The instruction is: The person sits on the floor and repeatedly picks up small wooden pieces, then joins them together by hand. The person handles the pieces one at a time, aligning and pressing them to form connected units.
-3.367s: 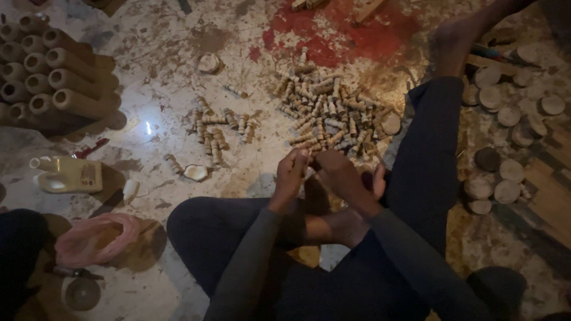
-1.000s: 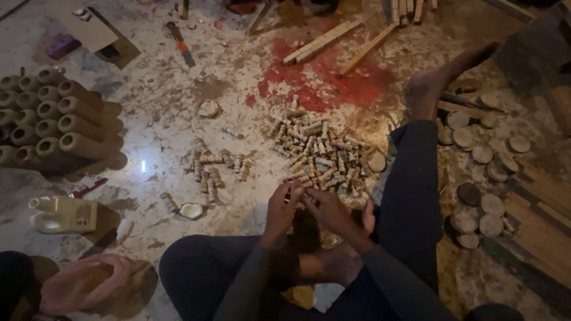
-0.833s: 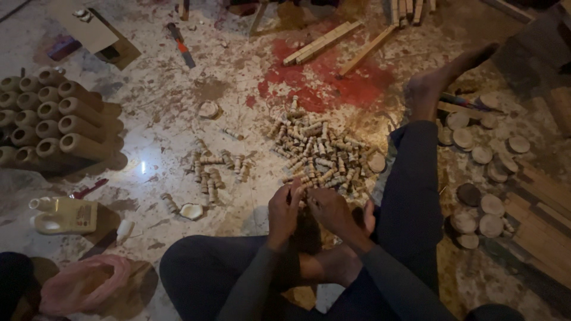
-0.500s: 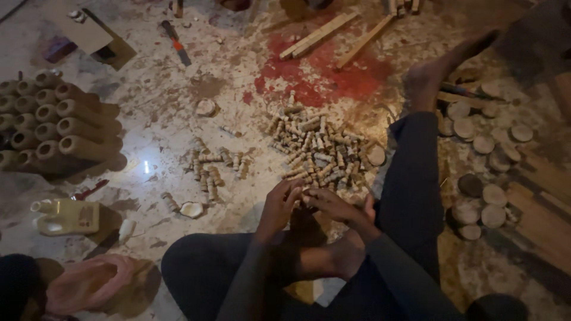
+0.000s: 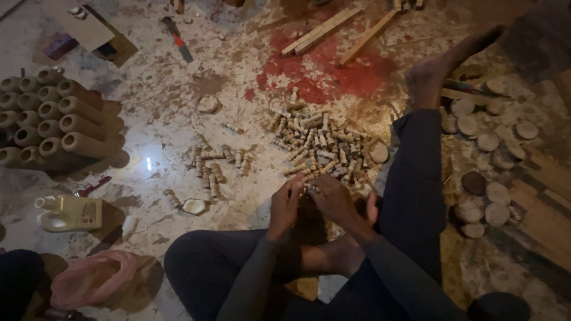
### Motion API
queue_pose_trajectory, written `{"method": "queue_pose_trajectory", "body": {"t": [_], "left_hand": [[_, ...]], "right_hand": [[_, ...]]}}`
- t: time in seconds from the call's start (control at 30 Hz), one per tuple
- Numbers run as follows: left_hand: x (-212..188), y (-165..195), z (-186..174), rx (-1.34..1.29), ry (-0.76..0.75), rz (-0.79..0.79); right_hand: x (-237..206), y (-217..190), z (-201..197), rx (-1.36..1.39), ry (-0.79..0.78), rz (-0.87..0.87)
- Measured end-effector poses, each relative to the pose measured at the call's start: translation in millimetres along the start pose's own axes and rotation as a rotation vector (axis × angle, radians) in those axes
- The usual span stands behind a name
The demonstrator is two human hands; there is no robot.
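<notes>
Head view: both hands meet at the near edge of the big peg pile, working one small wooden peg.

Left hand (image 5: 286, 205) and right hand (image 5: 334, 201) sit fingertip to fingertip above the crossed legs; the peg (image 5: 304, 189) sits between the fingertips, pinched from both sides, other fingers curled in. It is mostly hidden, so its axis and which way it points can't be told. Just beyond the fingers lies the big pile of pegs (image 5: 324, 142) on the floor (image 5: 166, 113), long axes running every which way. A smaller scatter of pegs (image 5: 213, 166) lies left of the hands, near but apart. Stacked tubes (image 5: 56, 122) lie far left, open ends toward the camera. Wooden discs (image 5: 485, 166) lie right of the outstretched leg.
</notes>
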State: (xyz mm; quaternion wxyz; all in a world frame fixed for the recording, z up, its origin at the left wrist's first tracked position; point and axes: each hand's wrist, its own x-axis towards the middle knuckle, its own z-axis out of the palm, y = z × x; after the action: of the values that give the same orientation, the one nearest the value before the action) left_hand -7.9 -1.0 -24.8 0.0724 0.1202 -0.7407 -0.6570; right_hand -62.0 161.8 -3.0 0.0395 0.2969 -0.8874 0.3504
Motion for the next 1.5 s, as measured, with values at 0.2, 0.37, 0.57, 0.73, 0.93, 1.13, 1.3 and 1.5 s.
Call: {"method": "queue_pose_trajectory", "body": {"t": [0.2, 0.37, 0.57, 0.73, 0.93, 1.13, 1.3, 1.5], "left_hand": [[4, 2, -9, 0.050, 0.011, 0.174], [3, 1, -16, -0.098, -0.129, -0.051], [17, -9, -27, -0.539, -0.326, -0.155], [12, -14, -34, -0.663, -0.426, -0.158], [14, -10, -26, -0.512, -0.317, -0.188], [5, -26, 2, -0.350, -0.078, -0.117], [12, -28, -1, -0.559, -0.157, -0.186], [8, -16, -9, -0.783, -0.247, -0.269]], "right_hand": [[-2, 23, 7, 0.261, -0.087, -0.045], [-7, 29, 14, 0.319, -0.006, 0.039], [1, 22, 2, 0.731, -0.346, 0.303], [-7, 30, 4, 0.975, -0.480, 0.567], [-2, 32, 6, 0.645, -0.404, 0.354], [0, -6, -13, -0.012, 0.059, -0.101], [8, -20, -24, 0.059, 0.078, -0.151], [6, -20, -17, 0.231, -0.005, 0.008]]}}
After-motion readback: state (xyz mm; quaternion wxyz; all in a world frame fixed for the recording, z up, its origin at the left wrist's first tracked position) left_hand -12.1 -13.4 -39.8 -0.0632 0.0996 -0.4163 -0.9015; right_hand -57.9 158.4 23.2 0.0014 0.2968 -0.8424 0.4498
